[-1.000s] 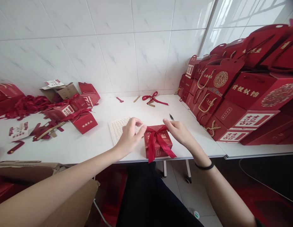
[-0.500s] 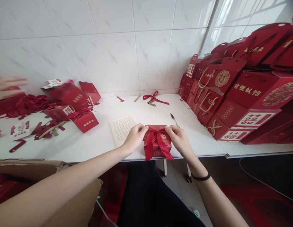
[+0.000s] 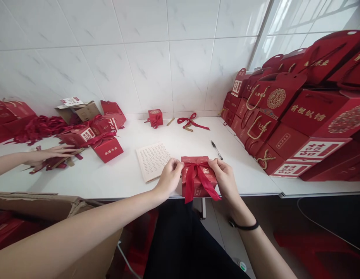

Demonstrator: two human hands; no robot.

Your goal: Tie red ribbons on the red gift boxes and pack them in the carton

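At the table's front edge sits a small red gift box (image 3: 200, 191) with gold lettering. A red ribbon (image 3: 190, 182) is tied in a bow across its top, and the two tails hang down over the front. My left hand (image 3: 170, 176) pinches the bow's left side at the box's upper left corner. On the opposite side my right hand (image 3: 224, 176) is closed on the right loop, thumb and finger together. Fingers cover much of both loops. Left of the box, near my left hand, lies a sheet of small printed writing (image 3: 152, 161).
Red boxes (image 3: 302, 108) with rope handles are stacked high on the right. A pen (image 3: 217, 150), a loose tied ribbon (image 3: 193, 122) and a small bowed box (image 3: 155, 117) lie farther back. Another person's hand (image 3: 49, 155) reaches among tags at left; a cardboard box (image 3: 89, 248) stands below.
Both my hands stay on the bow, the loops drawn slightly wider apart. A small bowed box now stands by the wall. The other person's hand has come down onto the tags.
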